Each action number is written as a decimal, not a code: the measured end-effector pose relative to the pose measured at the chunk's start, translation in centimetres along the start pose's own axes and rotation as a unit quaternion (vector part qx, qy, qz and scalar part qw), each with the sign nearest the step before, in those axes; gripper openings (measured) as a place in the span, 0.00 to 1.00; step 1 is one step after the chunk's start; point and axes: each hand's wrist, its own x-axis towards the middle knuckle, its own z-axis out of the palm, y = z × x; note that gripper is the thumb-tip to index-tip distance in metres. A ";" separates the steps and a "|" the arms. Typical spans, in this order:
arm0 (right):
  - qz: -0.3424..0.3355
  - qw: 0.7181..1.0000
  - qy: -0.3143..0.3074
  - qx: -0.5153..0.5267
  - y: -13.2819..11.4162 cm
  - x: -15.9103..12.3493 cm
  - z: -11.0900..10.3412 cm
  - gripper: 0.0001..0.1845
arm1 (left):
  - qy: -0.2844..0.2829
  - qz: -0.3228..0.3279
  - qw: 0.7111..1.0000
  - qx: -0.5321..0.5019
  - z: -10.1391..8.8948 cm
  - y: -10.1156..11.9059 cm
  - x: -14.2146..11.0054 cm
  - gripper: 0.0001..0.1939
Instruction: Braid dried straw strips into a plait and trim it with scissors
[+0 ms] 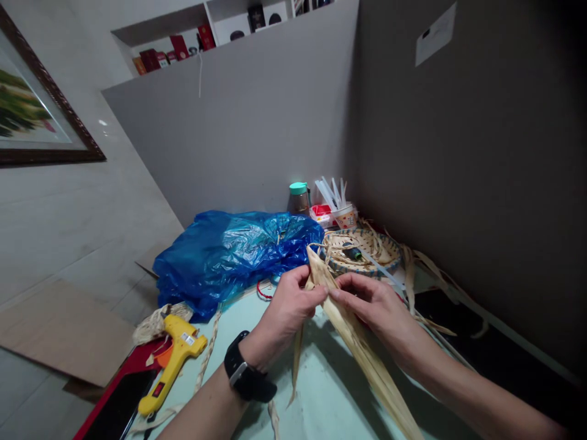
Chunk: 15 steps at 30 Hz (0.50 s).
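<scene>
A long, pale yellow dried husk strip [367,360] runs from the middle of the view down toward the lower right, its upper end folded to a point. My left hand [296,299] pinches it near that end, thumb on top. Close beside it, my right hand [369,299] has thumb and fingertips closed on the strip's right edge. A thin husk tail [297,366] hangs below my left hand. Just beyond the fingers, a woven basket [389,247] holds braided husk cord and a small dark object I cannot make out.
A blue plastic bag [229,244] lies at the back left. The yellow glue gun [177,360] rests at the front left by a dark flat panel [131,397]. Behind the basket stand a green-lidded jar [299,198] and a cup [346,217] of white sticks. Grey partitions [257,140] enclose the table.
</scene>
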 end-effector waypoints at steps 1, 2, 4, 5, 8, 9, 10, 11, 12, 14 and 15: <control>0.016 1.000 -0.002 0.009 -0.1 -0.1 0.0 0.14 | -0.003 0.000 1.000 0.004 0.0 0.1 0.0 0.10; 0.031 0.999 -0.006 0.023 -0.1 -0.1 -0.1 0.13 | -0.007 0.001 1.000 0.008 0.0 0.1 0.0 0.10; 0.057 0.996 -0.029 0.065 0.0 -0.2 -0.3 0.13 | -0.026 0.008 1.000 0.008 -0.2 0.1 0.0 0.08; 0.066 0.993 -0.045 0.089 0.2 -0.3 -0.3 0.13 | -0.040 0.011 0.999 0.001 -0.4 0.1 0.0 0.08; 0.076 0.983 -0.089 0.142 0.6 -0.3 -0.5 0.12 | -0.078 0.009 0.996 -0.038 -0.9 0.0 0.0 0.10; 0.076 0.981 -0.096 0.152 0.7 -0.3 -0.5 0.12 | -0.088 0.005 0.995 -0.048 -1.0 0.0 0.0 0.10; 0.073 0.979 -0.100 0.160 0.7 -0.2 -0.5 0.12 | -0.094 0.002 0.994 -0.055 -1.2 0.0 0.1 0.10; 0.071 0.979 -0.103 0.163 0.7 -0.2 -0.4 0.12 | -0.097 0.000 0.994 -0.055 -1.2 0.1 0.1 0.10; 0.068 0.979 -0.103 0.161 0.6 -0.2 -0.3 0.12 | -0.097 -0.002 0.994 -0.048 -1.2 0.1 0.1 0.09; 0.057 0.986 -0.088 0.128 0.4 -0.1 -0.2 0.12 | -0.086 0.002 0.996 -0.018 -1.1 0.1 0.2 0.09; 0.043 0.992 -0.073 0.092 0.3 -0.1 -0.1 0.11 | -0.075 0.013 0.997 0.003 -0.9 0.0 0.3 0.08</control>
